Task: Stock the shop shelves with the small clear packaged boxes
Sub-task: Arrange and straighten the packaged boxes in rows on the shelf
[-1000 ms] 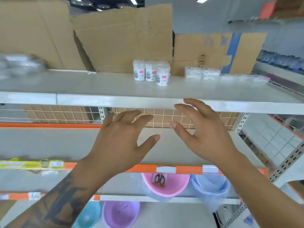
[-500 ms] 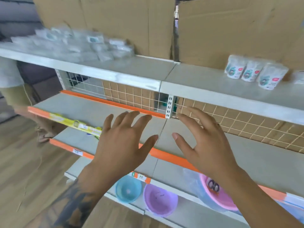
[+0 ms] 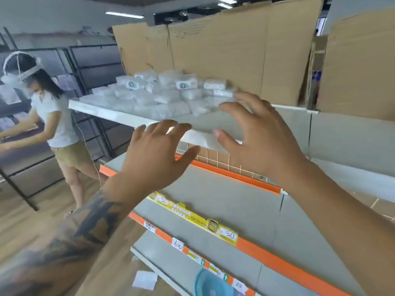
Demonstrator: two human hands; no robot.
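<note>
Hands (image 3: 205,150) now nearer packaged boxes (image 3: 162,92).

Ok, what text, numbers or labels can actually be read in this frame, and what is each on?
".50": white tag at the right end of the yellow price strip.
"10": white tag on the lower orange shelf edge.
Yellow strip's printed line: too blurred.
Round stickers on the clear packaged boxes: unreadable.
Other orange-edge tags: illegible.

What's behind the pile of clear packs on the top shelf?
Flattened cardboard sheets stand upright behind the clear packs on the top shelf. What's behind the cardboard is hidden.
</note>
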